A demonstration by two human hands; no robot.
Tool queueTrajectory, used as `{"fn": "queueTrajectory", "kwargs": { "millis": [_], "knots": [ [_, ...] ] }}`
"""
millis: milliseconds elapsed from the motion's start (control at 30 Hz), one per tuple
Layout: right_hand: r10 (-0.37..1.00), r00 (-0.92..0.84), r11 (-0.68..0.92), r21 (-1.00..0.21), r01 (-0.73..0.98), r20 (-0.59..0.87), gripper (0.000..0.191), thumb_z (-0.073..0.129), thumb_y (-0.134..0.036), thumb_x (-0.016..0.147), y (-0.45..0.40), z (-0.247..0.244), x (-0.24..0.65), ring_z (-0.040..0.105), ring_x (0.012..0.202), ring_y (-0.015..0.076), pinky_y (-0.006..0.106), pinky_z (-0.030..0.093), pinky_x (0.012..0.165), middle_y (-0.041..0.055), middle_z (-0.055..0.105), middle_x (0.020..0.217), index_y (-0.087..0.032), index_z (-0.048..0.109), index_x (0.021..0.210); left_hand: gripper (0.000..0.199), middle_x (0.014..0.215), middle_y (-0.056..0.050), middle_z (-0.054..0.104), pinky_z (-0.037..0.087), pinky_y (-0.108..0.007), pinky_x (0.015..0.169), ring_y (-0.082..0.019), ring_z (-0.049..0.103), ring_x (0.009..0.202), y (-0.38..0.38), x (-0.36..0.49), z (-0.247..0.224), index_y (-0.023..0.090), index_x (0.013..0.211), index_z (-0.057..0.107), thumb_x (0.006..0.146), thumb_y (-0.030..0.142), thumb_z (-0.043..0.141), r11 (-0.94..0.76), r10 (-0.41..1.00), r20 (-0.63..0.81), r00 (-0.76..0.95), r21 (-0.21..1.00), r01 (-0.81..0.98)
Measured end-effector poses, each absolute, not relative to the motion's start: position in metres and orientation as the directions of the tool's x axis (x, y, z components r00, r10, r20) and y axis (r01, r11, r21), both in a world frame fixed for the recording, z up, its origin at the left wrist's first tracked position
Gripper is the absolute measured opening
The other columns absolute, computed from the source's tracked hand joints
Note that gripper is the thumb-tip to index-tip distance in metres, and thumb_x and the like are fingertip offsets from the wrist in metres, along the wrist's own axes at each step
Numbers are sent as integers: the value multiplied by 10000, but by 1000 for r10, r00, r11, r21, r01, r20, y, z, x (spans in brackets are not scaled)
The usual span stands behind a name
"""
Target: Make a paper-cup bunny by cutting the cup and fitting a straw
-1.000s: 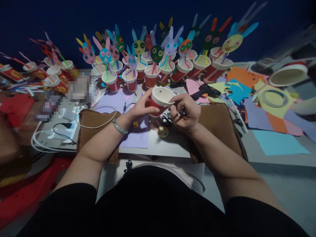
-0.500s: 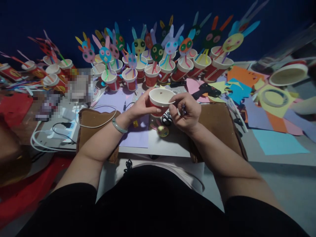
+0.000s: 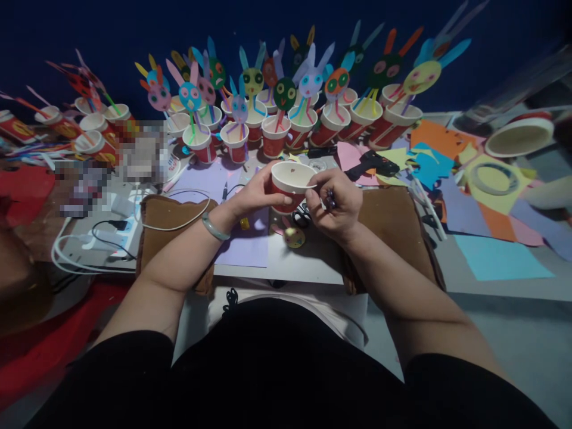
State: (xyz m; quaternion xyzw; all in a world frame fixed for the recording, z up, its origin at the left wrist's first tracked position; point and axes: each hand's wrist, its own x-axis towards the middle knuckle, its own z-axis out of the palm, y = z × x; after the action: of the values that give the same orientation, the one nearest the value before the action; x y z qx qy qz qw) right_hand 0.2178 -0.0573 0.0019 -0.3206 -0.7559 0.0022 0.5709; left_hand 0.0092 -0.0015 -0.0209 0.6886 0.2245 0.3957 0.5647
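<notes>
While the left hand [image 3: 257, 193] grips the near-upright red paper cup [image 3: 292, 179] from its left at frame centre, the right hand [image 3: 337, 202], curled round a dark object [image 3: 330, 199], is at the rim's right edge.

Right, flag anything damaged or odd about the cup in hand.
A small dark spot shows inside the paper cup in the left hand; it stands out against the pale interior. Whether it is a hole or a stain, I cannot tell.
</notes>
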Motion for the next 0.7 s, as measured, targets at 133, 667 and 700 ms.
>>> {"fn": "queueTrajectory", "kwargs": {
  "millis": [133, 667, 700],
  "knots": [
    [518, -153, 789, -401, 465, 842, 332, 604, -400, 1000, -58, 3, 219, 567, 643, 173, 355, 520, 614, 28, 652, 788, -276, 410, 761, 1053, 1472, -144, 639, 523, -506, 1175, -333, 653, 1386, 0, 8, -20, 263, 1532, 483, 676, 691, 923, -371, 742, 381, 552, 919, -136],
    [773, -71, 630, -751, 196, 630, 555, 709, -636, 963, -46, -9, 222, 571, 656, 153, 344, 537, 595, 0, 634, 790, -277, 325, 786, 487, 882, -53, 764, 549, -317, 800, -168, 688, 811, -18, 1, 13, 157, 917, 797, 772, 613, 891, -265, 745, 271, 610, 959, -103],
    [765, -64, 639, -744, 196, 641, 553, 714, -631, 963, -46, -9, 221, 561, 632, 146, 337, 527, 573, -2, 641, 794, -276, 330, 783, 479, 837, -38, 744, 538, -302, 763, -151, 665, 768, -18, 1, 13, 157, 901, 798, 769, 607, 896, -227, 751, 249, 612, 967, -114]
  ]
}}
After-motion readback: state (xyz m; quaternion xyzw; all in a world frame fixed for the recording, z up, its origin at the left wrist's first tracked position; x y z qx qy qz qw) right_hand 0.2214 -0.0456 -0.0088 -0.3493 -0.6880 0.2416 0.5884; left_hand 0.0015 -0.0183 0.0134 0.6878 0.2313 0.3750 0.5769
